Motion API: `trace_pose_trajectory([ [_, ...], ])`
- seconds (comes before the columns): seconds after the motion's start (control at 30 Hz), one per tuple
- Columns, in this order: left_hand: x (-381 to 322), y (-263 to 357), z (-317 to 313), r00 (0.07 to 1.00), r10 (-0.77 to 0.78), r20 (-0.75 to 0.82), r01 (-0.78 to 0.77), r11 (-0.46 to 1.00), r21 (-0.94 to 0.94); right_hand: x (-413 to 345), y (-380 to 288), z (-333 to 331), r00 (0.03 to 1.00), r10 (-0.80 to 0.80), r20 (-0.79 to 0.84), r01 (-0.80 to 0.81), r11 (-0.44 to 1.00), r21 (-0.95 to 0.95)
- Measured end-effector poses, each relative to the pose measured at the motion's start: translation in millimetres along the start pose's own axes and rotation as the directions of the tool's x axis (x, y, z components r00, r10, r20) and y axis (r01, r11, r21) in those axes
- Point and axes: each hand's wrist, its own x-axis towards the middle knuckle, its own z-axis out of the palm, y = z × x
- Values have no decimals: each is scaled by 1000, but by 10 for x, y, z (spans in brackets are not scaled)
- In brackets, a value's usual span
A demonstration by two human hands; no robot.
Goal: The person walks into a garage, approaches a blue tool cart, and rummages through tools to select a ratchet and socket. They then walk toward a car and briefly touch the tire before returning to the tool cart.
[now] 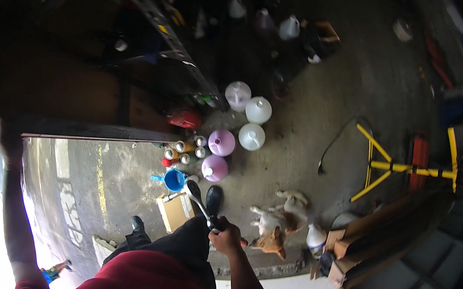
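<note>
My right hand [226, 236] is closed round the dark handle of a ratchet wrench [202, 206], whose head points up and left over the floor by my boot. My left arm reaches up along the left side. The left hand [8, 141] is dark and blurred at the edge of a dark raised panel, so its grip does not show. Below the wrench lie a cardboard box [175, 212] and a blue plastic dipper [174, 180]. Purple jugs [221, 142] and pale plastic jugs [258, 110] stand beyond them, beside several spray cans [180, 146].
A brown and white dog [275, 228] lies on the floor to the right. Farther right are a yellow metal stand [402, 168] and long cardboard boxes [375, 244]. A metal ladder [156, 18] leans at the upper left. Another person [53, 272] is at the lower left.
</note>
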Motion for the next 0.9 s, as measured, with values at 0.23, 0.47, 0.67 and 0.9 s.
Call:
trace_pose_trajectory([
  [0.23, -682, 2721, 191, 297, 124, 947, 676, 673, -300, -13, -411, -298, 964, -142, 224, 128, 989, 73],
  [0.47, -1468, 3231, 201, -21, 480, 877, 796, 539, -275, 44, -998, -453, 849, -420, 322, 436, 900, 25],
  [0.67, -1760, 3360, 186, 175, 447, 877, 978, 26, -208, 204, -1158, -357, 804, -492, 334, 520, 854, 4],
  [0.9, -1525, 3031, -167, 207, 448, 870, 921, 210, -327, 510, -945, -236, 836, -524, 162, 544, 829, -128],
])
